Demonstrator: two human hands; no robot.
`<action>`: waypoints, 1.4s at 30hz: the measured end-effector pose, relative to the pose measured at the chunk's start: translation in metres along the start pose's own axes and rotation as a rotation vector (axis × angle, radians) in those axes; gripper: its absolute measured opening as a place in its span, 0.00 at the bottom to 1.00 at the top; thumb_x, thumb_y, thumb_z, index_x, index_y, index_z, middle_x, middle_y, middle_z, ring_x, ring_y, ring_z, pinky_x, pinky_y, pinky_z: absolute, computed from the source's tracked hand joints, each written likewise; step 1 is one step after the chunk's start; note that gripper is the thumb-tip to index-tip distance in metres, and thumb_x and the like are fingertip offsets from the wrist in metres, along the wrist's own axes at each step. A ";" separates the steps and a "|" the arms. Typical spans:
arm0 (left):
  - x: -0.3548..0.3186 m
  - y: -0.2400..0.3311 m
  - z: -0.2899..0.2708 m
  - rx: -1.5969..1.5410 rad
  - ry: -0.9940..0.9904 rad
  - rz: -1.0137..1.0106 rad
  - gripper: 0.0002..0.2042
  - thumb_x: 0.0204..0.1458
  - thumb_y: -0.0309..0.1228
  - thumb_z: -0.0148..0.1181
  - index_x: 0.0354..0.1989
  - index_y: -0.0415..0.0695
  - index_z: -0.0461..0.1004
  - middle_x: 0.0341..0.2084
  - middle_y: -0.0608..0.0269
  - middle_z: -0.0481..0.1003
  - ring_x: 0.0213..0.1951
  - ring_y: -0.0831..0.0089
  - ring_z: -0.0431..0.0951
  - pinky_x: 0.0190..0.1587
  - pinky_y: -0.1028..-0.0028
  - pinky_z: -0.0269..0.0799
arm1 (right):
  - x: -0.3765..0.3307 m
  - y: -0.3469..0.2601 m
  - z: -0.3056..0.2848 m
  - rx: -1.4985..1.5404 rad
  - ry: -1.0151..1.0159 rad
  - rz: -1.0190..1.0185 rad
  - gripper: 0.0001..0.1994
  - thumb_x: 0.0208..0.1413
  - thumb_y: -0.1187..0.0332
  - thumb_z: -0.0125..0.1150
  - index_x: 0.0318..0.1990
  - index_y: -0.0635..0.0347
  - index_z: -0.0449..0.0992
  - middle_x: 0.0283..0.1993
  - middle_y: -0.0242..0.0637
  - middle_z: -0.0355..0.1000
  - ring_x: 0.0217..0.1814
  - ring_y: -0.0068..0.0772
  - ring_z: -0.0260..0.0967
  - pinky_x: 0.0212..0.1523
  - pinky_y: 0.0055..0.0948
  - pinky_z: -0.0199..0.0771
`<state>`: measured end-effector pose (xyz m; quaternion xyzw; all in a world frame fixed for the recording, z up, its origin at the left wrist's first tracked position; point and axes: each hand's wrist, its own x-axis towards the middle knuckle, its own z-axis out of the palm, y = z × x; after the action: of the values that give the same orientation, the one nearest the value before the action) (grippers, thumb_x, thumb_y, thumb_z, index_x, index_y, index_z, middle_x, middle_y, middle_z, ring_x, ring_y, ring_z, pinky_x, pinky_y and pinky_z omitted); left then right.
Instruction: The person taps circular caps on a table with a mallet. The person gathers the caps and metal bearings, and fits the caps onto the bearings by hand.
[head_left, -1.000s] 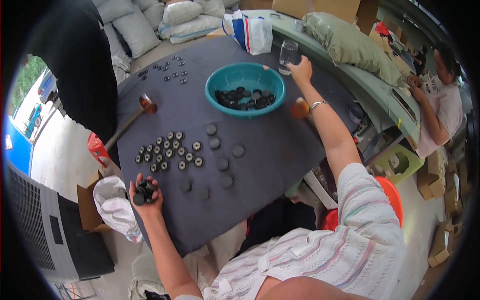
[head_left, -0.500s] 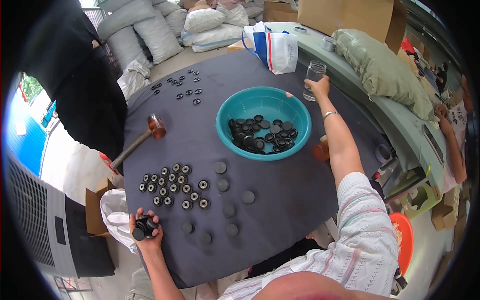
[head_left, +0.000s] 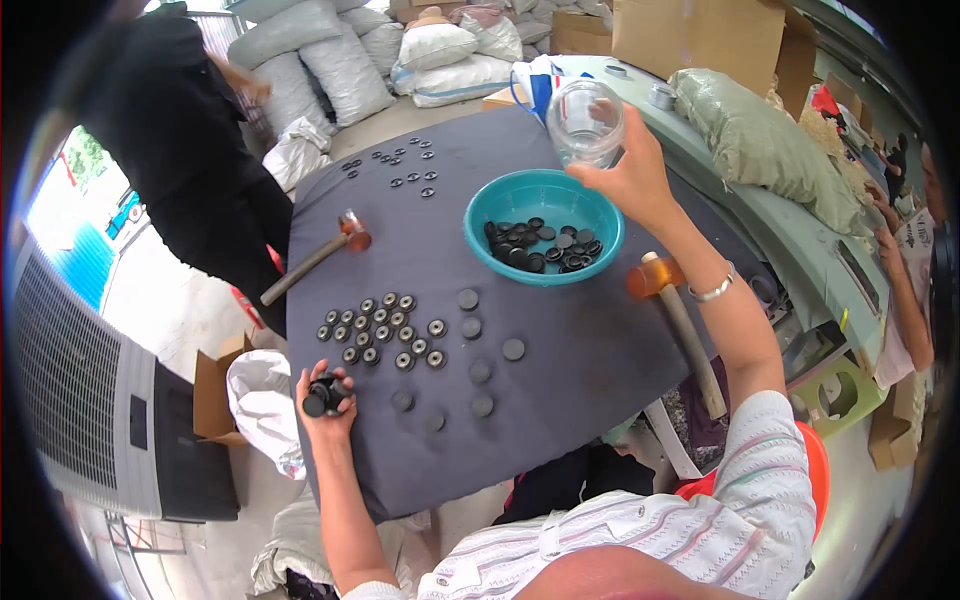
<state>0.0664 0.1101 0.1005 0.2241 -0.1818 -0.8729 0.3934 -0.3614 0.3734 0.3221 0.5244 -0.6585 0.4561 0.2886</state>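
Two hands at work over a dark cloth-covered table (head_left: 600, 350). Left hand (head_left: 325, 398) closed around a small stack of black discs (head_left: 322, 394), at the near left edge of the table. Right hand (head_left: 630, 180) raised above the far side, fingers wrapped around a clear glass jar (head_left: 586, 122), just beyond a teal bowl (head_left: 480, 215) of black discs. Rows of ringed discs (head_left: 380, 328) laid out between left hand and bowl; plain round caps (head_left: 480, 372) scattered just right of them. One mallet (head_left: 315, 257) at the left edge, a second mallet (head_left: 680, 325) under the right forearm. More ringed parts (head_left: 400, 170) at the far corner. Person in black (head_left: 180, 150) standing at far left.
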 end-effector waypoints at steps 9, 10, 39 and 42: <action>-0.001 0.002 -0.003 -0.008 -0.008 -0.030 0.17 0.59 0.48 0.52 0.45 0.47 0.75 0.33 0.52 0.75 0.31 0.57 0.76 0.14 0.74 0.66 | -0.021 -0.204 -0.014 0.437 -0.072 -0.500 0.43 0.34 0.63 0.79 0.61 0.64 0.62 0.55 0.47 0.69 0.56 0.51 0.71 0.55 0.39 0.72; 0.000 0.001 -0.006 0.044 -0.022 0.031 0.17 0.59 0.47 0.52 0.45 0.47 0.75 0.33 0.52 0.75 0.32 0.57 0.76 0.14 0.74 0.66 | -0.021 -0.217 -0.014 0.504 -0.071 -0.526 0.42 0.36 0.64 0.78 0.60 0.65 0.63 0.56 0.49 0.70 0.57 0.50 0.70 0.57 0.40 0.71; 0.014 0.004 -0.028 0.003 -0.128 0.050 0.18 0.60 0.43 0.53 0.45 0.38 0.77 0.38 0.54 0.80 0.38 0.63 0.81 0.39 0.68 0.79 | -0.052 -0.305 -0.049 0.870 -0.324 -0.544 0.44 0.33 0.78 0.78 0.62 0.64 0.60 0.59 0.57 0.65 0.62 0.54 0.65 0.60 0.48 0.68; 0.012 0.004 -0.026 0.003 -0.124 0.047 0.18 0.60 0.43 0.53 0.45 0.38 0.77 0.38 0.54 0.79 0.38 0.62 0.81 0.39 0.68 0.79 | -0.058 -0.307 -0.048 0.864 -0.321 -0.544 0.43 0.33 0.78 0.78 0.62 0.64 0.60 0.58 0.56 0.65 0.62 0.53 0.66 0.60 0.47 0.69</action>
<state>0.0757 0.0944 0.0777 0.1657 -0.2125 -0.8753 0.4015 -0.0564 0.4310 0.3843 0.8103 -0.2871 0.5085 0.0498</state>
